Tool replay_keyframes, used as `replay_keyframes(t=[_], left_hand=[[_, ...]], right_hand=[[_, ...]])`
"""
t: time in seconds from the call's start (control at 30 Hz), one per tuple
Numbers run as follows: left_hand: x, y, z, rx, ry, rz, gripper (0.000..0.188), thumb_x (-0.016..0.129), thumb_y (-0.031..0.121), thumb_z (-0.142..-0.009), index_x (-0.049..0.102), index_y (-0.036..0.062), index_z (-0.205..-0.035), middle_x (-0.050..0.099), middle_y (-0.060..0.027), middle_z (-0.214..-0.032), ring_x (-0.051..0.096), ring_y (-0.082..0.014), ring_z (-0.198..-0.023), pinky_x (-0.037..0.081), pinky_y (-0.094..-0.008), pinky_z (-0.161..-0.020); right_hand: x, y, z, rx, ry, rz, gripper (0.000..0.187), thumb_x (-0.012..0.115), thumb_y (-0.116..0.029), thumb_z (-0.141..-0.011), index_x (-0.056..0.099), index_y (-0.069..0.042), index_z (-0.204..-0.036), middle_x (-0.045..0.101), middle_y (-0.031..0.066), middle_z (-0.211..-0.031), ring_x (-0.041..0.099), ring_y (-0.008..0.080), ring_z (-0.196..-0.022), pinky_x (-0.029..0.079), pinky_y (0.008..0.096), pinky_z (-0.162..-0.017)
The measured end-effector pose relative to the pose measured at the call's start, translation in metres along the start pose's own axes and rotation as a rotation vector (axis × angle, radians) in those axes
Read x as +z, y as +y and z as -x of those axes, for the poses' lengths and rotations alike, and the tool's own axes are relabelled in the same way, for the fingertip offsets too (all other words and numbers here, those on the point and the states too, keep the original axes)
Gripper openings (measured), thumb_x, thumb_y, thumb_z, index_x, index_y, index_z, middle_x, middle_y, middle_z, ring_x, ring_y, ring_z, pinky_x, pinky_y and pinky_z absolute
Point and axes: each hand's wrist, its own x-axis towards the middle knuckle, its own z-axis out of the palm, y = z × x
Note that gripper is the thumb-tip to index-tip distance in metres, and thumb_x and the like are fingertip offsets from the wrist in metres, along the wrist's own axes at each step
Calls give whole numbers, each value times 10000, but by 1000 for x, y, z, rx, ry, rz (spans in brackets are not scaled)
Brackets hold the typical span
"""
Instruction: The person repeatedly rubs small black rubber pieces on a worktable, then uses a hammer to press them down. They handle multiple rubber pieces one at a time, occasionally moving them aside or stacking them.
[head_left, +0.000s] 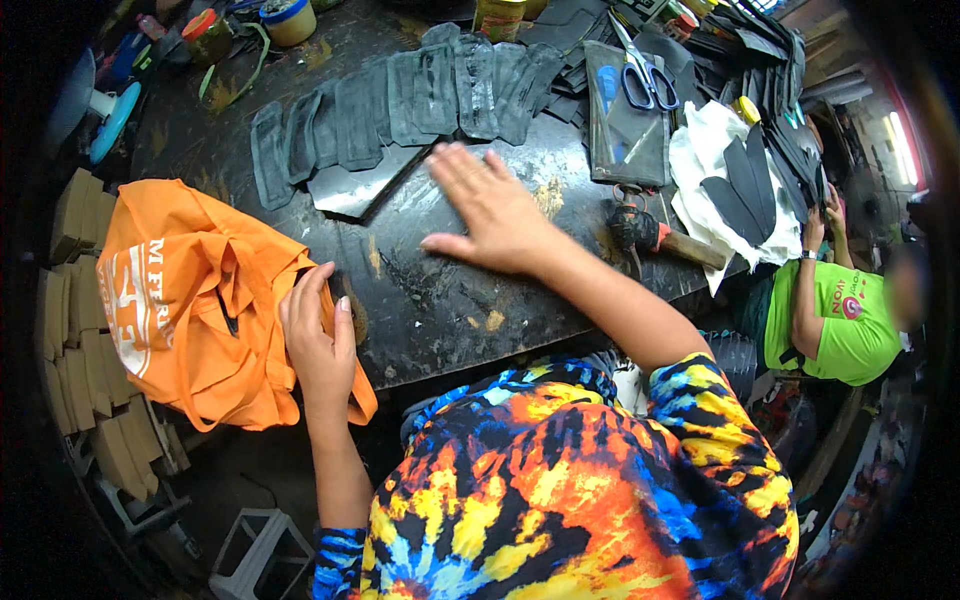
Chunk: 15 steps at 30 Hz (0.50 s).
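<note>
My right hand (490,208) is stretched over the dark worktable (430,325), palm down, fingers extended and thumb apart, holding nothing. Its fingertips are near a shiny flat slab (362,188). Beyond the slab, a row of dark grey strap-like pieces (358,122) lies overlapping. My left hand (322,345) rests against the right side of an orange cloth bag (205,290) at the table's left edge. Its fingers are extended and the thumb points up; no grip on the cloth shows. What the bag holds is hidden.
Blue-handled scissors (648,85) lie on a dark clear-fronted pouch (628,150). A hammer (680,243) lies at the right near white paper (695,165) with black cut pieces. A person in a green shirt (840,318) works at right. Cardboard-coloured stacks (85,330) stand left.
</note>
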Motion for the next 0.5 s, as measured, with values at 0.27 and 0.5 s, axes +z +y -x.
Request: replay_keyframes(t=[0.27,0.5], left_hand=[[1,-4,3,-3,10,-21,395,658,82,-960,632,38,-1352,650,-169,-1343,561,-368,-1286,408,-460,-1127],[0,-4,3,-3,19,13,394,660,88,-962,634,35,-1352,656,-165,-1337,567,-366,-1269,415,-457,-1117]], right_hand=[[-66,8,86,160,-147,20,996,644,-711,-907,449,21,-1553,449,242,-1612,379,390,-1535,258,547,-1267],[-50,-19,32,380,-204,233,1162,580,-773,-913,296,131,-1585,298,324,-1668,266,417,-1584,199,554,-1285]])
